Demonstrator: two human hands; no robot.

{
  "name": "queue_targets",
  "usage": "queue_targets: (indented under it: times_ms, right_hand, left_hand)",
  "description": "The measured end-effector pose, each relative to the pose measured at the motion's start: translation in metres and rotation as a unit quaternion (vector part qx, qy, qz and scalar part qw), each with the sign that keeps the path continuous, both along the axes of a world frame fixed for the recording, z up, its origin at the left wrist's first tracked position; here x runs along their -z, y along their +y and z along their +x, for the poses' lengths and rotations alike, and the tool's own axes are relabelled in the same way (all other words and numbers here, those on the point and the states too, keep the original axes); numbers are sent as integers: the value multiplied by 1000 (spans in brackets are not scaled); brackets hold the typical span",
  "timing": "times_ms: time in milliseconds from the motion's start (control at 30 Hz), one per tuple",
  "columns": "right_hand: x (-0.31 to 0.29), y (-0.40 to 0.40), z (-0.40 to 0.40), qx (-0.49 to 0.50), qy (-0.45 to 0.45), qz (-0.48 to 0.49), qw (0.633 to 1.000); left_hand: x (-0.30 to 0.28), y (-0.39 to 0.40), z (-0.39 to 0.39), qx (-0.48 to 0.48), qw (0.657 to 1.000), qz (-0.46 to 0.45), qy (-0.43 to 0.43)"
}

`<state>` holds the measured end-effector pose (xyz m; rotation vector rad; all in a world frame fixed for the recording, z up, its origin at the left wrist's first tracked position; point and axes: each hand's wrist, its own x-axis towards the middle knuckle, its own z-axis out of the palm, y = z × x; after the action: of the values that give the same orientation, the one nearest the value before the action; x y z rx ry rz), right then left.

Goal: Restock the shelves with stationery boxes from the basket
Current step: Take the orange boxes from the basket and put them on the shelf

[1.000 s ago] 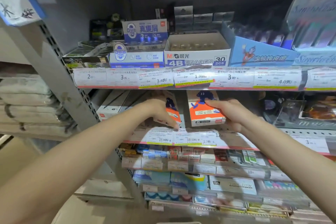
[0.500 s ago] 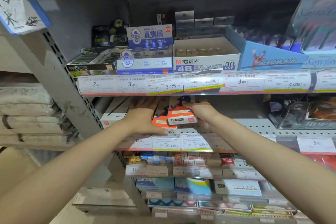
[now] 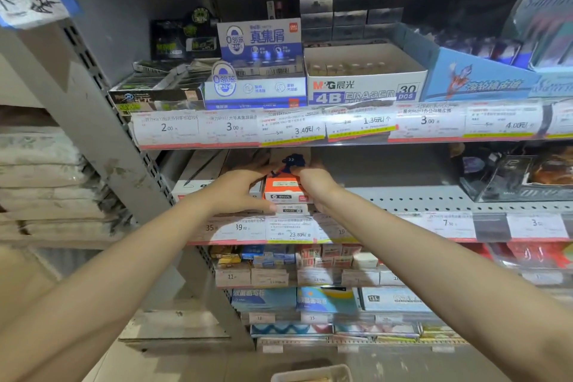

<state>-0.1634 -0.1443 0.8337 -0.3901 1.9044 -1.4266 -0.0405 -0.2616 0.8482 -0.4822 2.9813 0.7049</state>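
Here we list one orange box [image 3: 283, 187], upright on the second shelf [image 3: 403, 198], pinched between our left hand [image 3: 238, 187] and right hand [image 3: 313, 184], fingers curled on its sides: light, stiff card we judge, crushable, best held by its side edges.

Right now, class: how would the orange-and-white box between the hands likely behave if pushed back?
The orange-and-white box looks like stiff card, probably light. Standing tall on another box, it may tip; left hand and right hand steady it.
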Motion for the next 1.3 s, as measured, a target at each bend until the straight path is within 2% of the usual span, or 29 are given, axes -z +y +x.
queue_targets:
  times_ms: [167, 333, 567, 767, 833, 933, 1000, 1133, 1200, 1300]
  right_hand:
    - [6, -9, -3, -24, 24, 9, 999]
    - [13, -11, -3, 38, -2, -51, 998]
    - [17, -14, -5, 32, -8, -61, 998]
    - [3, -6, -3, -27, -49, 3, 998]
    - [-2, -1, -1, -39, -10, 24, 999]
    - [-8, 11, 8, 0, 74, 34, 997]
    - [-6, 21, 12, 33, 168, 18, 985]
    - [2, 50, 30, 67, 308, -84, 945]
    - [7, 70, 42, 64, 333, -120, 933]
    - [17, 103, 58, 54, 321, -153, 933]
  left_hand:
    - [1, -1, -2, 6, 1000, -1, 22]
    - [4, 2, -3, 5, 1000, -27, 15]
    - [0, 1, -4, 5, 999, -39, 27]
    - [-1, 2, -7, 6, 1000, -28, 12]
    - [-2, 3, -6, 8, 999, -34, 3]
    - [-8, 9, -1, 20, 1000, -8, 14]
    - [-12, 16, 6, 11, 998, 7, 57]
    - [-8, 33, 29, -19, 982, -58, 179]
    - [-1, 45, 46, -28, 976, -19, 215]
    - [11, 65, 68, -55, 973, 34, 223]
